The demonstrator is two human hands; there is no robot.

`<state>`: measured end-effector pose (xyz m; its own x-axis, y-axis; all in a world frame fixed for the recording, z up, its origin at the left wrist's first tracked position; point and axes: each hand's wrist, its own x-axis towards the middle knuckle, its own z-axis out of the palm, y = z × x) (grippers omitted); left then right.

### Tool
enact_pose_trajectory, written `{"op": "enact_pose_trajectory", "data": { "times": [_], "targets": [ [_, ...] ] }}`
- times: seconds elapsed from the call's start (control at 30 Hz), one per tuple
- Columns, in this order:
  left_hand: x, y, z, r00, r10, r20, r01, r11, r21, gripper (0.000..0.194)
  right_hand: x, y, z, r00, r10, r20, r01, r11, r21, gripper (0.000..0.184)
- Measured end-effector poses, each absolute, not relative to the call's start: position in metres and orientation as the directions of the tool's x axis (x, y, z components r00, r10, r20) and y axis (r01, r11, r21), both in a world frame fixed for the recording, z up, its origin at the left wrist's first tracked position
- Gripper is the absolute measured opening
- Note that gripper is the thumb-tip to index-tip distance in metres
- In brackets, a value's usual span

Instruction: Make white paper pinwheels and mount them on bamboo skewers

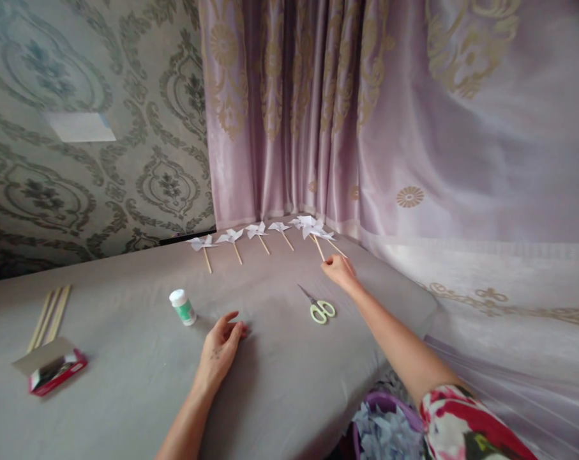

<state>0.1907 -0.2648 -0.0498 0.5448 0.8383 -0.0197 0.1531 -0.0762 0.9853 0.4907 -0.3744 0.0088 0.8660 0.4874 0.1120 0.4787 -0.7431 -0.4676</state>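
My right hand (pixel 339 271) pinches the lower end of the stick of a white paper pinwheel (pixel 312 227) at the back right of the table. Behind it, other pinwheels are partly covered by its blades. More white paper pinwheels on sticks lie in a row to the left, among them one pinwheel (pixel 256 230) near the middle. My left hand (pixel 225 335) rests near the table's middle with its fingers loosely apart and nothing in them. Between my hands lies a pair of scissors (pixel 322 310) with pale green handles. Left of my left hand stands a white glue bottle (pixel 182 308) with a green label.
Several wooden sticks (pixel 50 313) lie at the left, beside an open red box (pixel 57 374) with small contents I cannot make out. A purple bin (pixel 411 415) of paper scraps stands below the table's right edge. Curtains (pixel 289 128) hang behind the grey-covered table (pixel 126 409).
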Motion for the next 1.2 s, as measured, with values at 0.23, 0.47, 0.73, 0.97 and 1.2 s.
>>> {"op": "enact_pose_trajectory", "data": {
  "times": [0.23,0.47,0.73,0.97,1.2],
  "targets": [
    [0.19,-0.265,-0.047,0.554,0.832,-0.038,0.181,-0.076,0.981,0.059,0.524,-0.366,-0.002,0.885,0.455,0.099,0.46,-0.822,-0.335,0.028],
    [0.189,-0.266,-0.044,0.569,0.822,-0.036,0.193,-0.091,0.977,0.056,0.527,-0.339,-0.019,0.876,0.48,0.045,0.472,-0.834,-0.287,0.029],
    [0.189,-0.265,-0.047,0.578,0.816,-0.018,0.198,-0.119,0.973,0.054,0.527,-0.327,-0.026,0.884,0.467,0.019,0.457,-0.854,-0.249,0.032],
    [0.187,-0.268,-0.042,0.588,0.809,-0.014,0.197,-0.126,0.972,0.05,0.528,-0.323,-0.027,0.881,0.472,0.025,0.465,-0.855,-0.228,0.032],
    [0.188,-0.266,-0.044,0.578,0.816,-0.013,0.191,-0.12,0.974,0.049,0.527,-0.319,-0.029,0.873,0.487,0.031,0.481,-0.85,-0.215,0.034]
  ]
}}
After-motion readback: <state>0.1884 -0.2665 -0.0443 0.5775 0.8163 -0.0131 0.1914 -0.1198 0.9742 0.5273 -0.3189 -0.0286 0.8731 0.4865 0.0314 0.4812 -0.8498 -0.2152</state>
